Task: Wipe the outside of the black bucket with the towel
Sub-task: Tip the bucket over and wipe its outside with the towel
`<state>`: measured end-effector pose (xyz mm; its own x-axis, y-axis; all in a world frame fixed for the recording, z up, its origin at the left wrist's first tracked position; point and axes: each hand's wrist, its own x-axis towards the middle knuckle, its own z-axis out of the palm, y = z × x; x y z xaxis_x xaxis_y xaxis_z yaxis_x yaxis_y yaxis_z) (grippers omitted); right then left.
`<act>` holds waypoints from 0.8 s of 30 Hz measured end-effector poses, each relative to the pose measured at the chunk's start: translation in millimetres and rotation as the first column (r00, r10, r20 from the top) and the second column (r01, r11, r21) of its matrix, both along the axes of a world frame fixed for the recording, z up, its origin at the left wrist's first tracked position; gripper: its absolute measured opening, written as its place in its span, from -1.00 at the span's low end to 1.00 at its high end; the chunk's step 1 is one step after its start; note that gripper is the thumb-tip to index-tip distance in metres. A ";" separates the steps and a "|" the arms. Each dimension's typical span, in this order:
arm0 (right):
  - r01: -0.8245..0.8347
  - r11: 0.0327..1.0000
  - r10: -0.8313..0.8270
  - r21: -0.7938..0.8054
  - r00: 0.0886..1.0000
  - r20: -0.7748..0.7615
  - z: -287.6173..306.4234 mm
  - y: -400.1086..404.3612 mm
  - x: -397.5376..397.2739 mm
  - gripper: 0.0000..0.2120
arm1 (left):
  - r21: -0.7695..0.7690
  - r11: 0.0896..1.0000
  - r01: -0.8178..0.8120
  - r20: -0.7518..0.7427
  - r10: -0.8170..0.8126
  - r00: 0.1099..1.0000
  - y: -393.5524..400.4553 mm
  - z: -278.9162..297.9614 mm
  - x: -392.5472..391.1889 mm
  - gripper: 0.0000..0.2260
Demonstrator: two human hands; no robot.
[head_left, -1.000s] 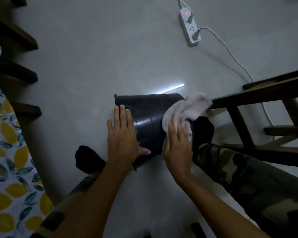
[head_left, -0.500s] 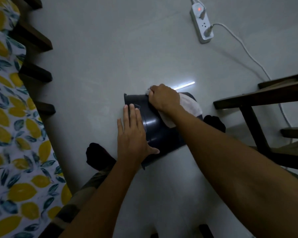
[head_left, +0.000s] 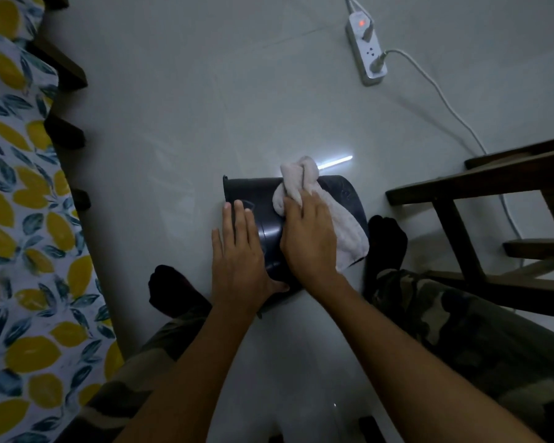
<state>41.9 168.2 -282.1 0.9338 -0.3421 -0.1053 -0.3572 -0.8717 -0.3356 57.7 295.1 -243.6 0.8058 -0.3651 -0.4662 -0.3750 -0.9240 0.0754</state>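
Observation:
The black bucket [head_left: 256,193] lies on its side on the pale floor between my feet, rim to the left. My left hand [head_left: 240,257] rests flat on its left part near the rim, fingers spread, steadying it. My right hand [head_left: 307,235] presses the white towel [head_left: 343,228] against the bucket's upper side. The towel drapes from the far edge of the bucket down past my hand to the right. Much of the bucket's near side is hidden under both hands.
A bed with a lemon-print sheet [head_left: 20,219] and dark wooden slats runs along the left. A dark wooden chair frame [head_left: 480,187] stands at the right. A white power strip [head_left: 365,49] with a cable lies on the floor beyond. My black-socked feet [head_left: 386,241] flank the bucket.
My right hand slid the towel from the near right of the bucket out to its far edge, then drew back toward me over the upper side. My left hand stayed put.

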 end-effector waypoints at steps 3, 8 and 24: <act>0.050 0.999 -0.049 0.014 0.995 -0.091 -0.3 -17.3 54.4 -0.62 | 0.027 1.000 0.012 -0.024 -0.011 1.000 -2.0 1.7 2.8 0.47; 0.059 0.998 -0.049 0.021 0.943 -0.328 -15.4 -48.2 100.3 -0.61 | 0.007 1.000 -0.001 -0.026 0.001 1.000 -0.7 1.1 2.3 0.46; 0.737 0.617 -0.688 0.274 0.675 -0.267 -4.6 -126.8 28.4 -0.56 | -0.155 0.977 0.149 0.100 -0.135 0.986 0.1 1.5 8.8 0.37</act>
